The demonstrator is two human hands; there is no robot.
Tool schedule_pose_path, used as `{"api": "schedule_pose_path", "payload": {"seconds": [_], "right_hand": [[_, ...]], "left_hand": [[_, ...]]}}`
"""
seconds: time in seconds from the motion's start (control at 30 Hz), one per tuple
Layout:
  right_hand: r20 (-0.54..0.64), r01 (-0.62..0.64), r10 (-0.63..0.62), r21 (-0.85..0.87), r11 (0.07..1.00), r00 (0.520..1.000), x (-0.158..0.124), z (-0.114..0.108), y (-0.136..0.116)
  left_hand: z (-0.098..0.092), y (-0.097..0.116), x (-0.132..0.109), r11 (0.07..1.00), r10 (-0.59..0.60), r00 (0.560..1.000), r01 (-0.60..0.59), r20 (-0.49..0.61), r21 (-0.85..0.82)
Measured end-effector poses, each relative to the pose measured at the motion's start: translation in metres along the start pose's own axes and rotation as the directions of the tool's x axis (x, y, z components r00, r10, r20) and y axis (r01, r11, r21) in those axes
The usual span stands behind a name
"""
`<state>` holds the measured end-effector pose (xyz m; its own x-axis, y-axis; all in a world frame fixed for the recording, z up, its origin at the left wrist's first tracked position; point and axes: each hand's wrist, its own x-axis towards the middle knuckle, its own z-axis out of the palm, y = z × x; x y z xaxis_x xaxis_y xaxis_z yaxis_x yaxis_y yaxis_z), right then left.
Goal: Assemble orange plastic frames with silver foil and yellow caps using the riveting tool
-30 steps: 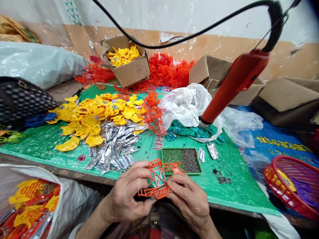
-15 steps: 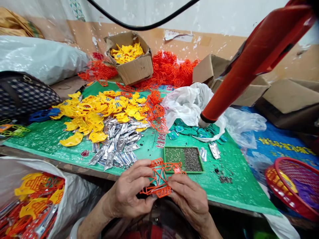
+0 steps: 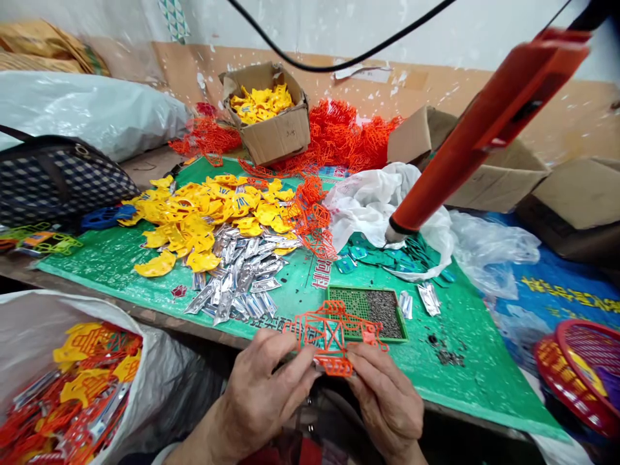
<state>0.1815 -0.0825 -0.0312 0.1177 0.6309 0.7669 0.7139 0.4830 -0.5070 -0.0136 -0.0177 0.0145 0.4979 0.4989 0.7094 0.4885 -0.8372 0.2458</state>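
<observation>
An orange plastic lattice frame (image 3: pixel 336 366) is held between my two hands above the near edge of the table. My left hand (image 3: pixel 266 387) pinches its left end, fingers bent over the bars. At the lower right, my right hand (image 3: pixel 385 391) has fingers and thumb closed on the same frame. Just behind it lies a green tray (image 3: pixel 346 295), partly covered by the frame, with small dark metal pieces (image 3: pixel 385 313) heaped in its right half. An orange-red pen-shaped power tool (image 3: pixel 450 155) hangs slanting down, its tip near the teal plastic parts (image 3: pixel 409 255).
Yellow plastic parts (image 3: pixel 194 206) and silver parts (image 3: pixel 239 274) lie piled at left. A cardboard box (image 3: pixel 278 132) stands behind, beside orange frames (image 3: pixel 346 135). A white sack (image 3: pixel 159 368) of mixed parts is at lower left, a red basket (image 3: pixel 566 374) at right.
The view has turned slightly left. The orange frame has tilted flatter and covers part of the tray's left side. My left hand's fingers have shifted on it; both hands keep hold.
</observation>
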Motion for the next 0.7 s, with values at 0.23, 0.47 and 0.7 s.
{"api": "schedule_pose_path", "payload": {"seconds": [0.23,0.47,0.7], "right_hand": [[-0.04,-0.008,0.008,-0.009,1.0,0.999,-0.004,0.003,0.0],[-0.022,-0.007,0.006,-0.02,1.0,1.0,-0.008,0.002,0.0],[-0.019,0.013,-0.013,-0.023,1.0,1.0,-0.015,0.002,0.0]], "left_hand": [[0.005,0.003,0.002,0.97,0.037,0.995,-0.013,0.095,-0.244],[0.007,0.004,0.004,0.954,0.031,0.993,0.005,0.115,-0.299],[0.004,0.005,0.005,0.96,0.048,0.992,-0.014,0.115,-0.279]]}}
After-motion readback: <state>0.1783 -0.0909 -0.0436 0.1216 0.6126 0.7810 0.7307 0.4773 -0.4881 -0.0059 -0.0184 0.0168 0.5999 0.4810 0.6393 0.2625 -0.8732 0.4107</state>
